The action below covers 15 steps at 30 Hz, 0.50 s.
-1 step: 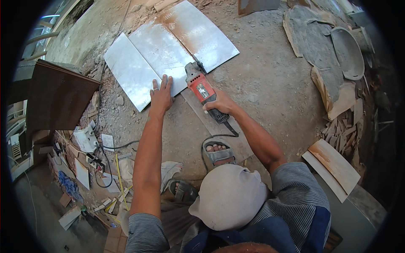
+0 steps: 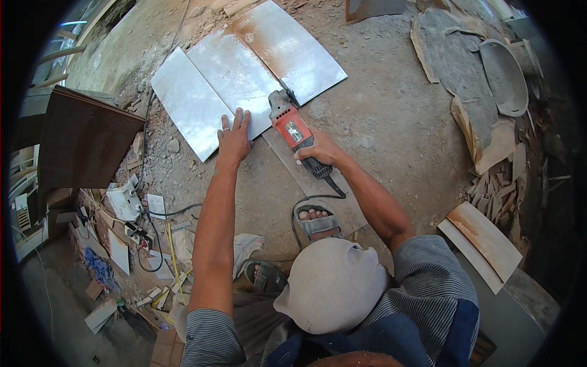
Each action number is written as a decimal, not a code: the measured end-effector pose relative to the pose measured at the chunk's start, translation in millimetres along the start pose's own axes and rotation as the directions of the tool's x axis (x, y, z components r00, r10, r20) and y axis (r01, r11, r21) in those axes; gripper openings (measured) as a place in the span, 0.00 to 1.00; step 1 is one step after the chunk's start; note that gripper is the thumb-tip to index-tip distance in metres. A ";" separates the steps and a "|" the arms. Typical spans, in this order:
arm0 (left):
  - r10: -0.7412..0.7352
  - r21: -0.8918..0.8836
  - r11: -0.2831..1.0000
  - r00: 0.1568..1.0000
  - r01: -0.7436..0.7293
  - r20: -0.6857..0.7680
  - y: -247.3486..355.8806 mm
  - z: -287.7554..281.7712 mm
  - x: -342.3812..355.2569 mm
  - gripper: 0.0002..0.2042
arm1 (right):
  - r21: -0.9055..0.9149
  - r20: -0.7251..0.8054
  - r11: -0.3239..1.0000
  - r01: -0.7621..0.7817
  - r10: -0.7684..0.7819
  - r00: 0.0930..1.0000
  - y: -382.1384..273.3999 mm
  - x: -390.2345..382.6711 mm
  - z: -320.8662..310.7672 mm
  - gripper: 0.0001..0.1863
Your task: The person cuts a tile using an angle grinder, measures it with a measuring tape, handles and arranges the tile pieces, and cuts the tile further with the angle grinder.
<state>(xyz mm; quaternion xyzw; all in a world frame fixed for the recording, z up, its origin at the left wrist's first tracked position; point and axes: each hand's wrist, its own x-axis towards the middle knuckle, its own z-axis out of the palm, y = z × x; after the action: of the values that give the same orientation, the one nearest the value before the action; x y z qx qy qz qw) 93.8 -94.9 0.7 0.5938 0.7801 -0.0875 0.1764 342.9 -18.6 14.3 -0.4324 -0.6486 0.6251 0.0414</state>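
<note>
My right hand [image 2: 319, 148] is wrapped round the rear body of a red and black angle grinder [image 2: 291, 124]. Its grey head and dark disc [image 2: 288, 92] are at the near end of the seam between the middle and right pieces of large pale, glossy tile. Fingers outstretched, my left hand [image 2: 233, 139] presses on the near edge of the tiles, by the join of the left tile [image 2: 186, 98] and the middle tile [image 2: 229, 68]. Reddish-brown dust streaks the right tile [image 2: 299, 46] along the seam. Whether the disc is turning cannot be made out.
The grinder's black cord [image 2: 333, 186] loops past my sandalled foot [image 2: 317, 220]. A white socket box [image 2: 125, 200] with plugs and cables lies left, near a yellow measuring tape [image 2: 172, 251]. Brown panels [image 2: 85, 140] lean at left; tile offcuts [image 2: 498, 196] and a grey basin [image 2: 504, 78] are right.
</note>
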 end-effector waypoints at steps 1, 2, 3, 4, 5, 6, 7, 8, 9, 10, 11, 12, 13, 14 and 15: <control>-0.001 0.004 1.000 1.000 0.001 -0.001 -0.3 0.2 -0.5 0.46 | -0.007 0.000 1.000 -0.005 0.005 1.000 0.1 0.3 0.7 0.38; -0.004 0.004 1.000 1.000 0.004 -0.002 -0.8 0.1 -0.6 0.46 | -0.007 0.002 1.000 -0.004 0.004 1.000 0.1 0.7 1.6 0.38; -0.018 -0.014 1.000 1.000 0.018 0.017 0.9 -1.5 -0.2 0.45 | -0.003 -0.001 1.000 -0.002 0.002 1.000 0.1 0.3 1.4 0.38; -0.032 -0.031 0.999 0.999 0.033 0.036 2.6 -3.0 -0.1 0.44 | 0.001 -0.004 1.000 0.000 0.000 1.000 0.1 -0.2 1.2 0.38; -0.032 -0.033 0.999 0.999 0.034 0.036 4.4 -4.3 -0.4 0.44 | -0.001 -0.004 1.000 -0.001 0.001 1.000 0.2 -0.9 0.6 0.38; -0.035 -0.034 0.999 0.998 0.036 0.042 4.5 -4.9 -0.5 0.43 | -0.009 0.002 1.000 -0.008 0.008 1.000 -0.8 -1.5 0.2 0.37; -0.038 -0.035 0.999 0.998 0.039 0.048 4.7 -5.5 -0.8 0.43 | -0.018 0.008 1.000 -0.015 0.015 1.000 -1.7 -2.1 0.1 0.37; -0.039 -0.037 0.998 0.998 0.041 0.047 4.8 -6.0 -1.1 0.43 | -0.020 0.009 1.000 -0.014 0.014 1.000 -2.7 -2.9 0.0 0.37; -0.039 -0.036 0.999 0.998 0.041 0.043 4.3 -6.4 -1.3 0.43 | -0.024 0.010 0.999 -0.021 0.021 1.000 -6.3 -4.3 -0.2 0.37; -0.039 -0.035 0.999 0.998 0.041 0.039 3.9 -6.8 -1.5 0.43 | -0.030 0.011 0.999 -0.027 0.028 1.000 -8.7 -5.1 -0.4 0.37; -0.043 -0.036 0.998 0.998 0.044 0.036 3.7 -7.4 -1.7 0.43 | -0.032 0.014 0.999 -0.024 0.025 1.000 -7.1 -4.3 0.1 0.37; -0.041 -0.040 0.998 0.999 0.042 0.034 4.0 -7.3 -1.5 0.43 | -0.018 0.012 1.000 -0.026 0.026 1.000 -3.1 -3.4 0.3 0.37; -0.040 -0.045 0.998 0.999 0.041 0.031 4.6 -7.4 -1.4 0.43 | -0.004 0.012 1.000 -0.027 0.027 1.000 0.5 -2.7 0.2 0.37; -0.043 -0.047 0.998 0.999 0.045 0.026 5.6 -7.6 -1.8 0.43 | -0.009 0.013 1.000 -0.022 0.022 1.000 4.0 -3.0 0.1 0.37; -0.039 -0.043 0.998 0.999 0.041 0.029 5.3 -7.7 -1.6 0.43 | 0.019 0.015 1.000 -0.019 0.018 1.000 4.4 -3.0 0.8 0.36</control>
<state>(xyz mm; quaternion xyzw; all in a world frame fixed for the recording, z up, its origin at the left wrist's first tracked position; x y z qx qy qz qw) 97.9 -92.2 8.8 0.5727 0.7911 -0.0821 0.1985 346.5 -21.7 11.9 -0.4333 -0.6389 0.6347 0.0349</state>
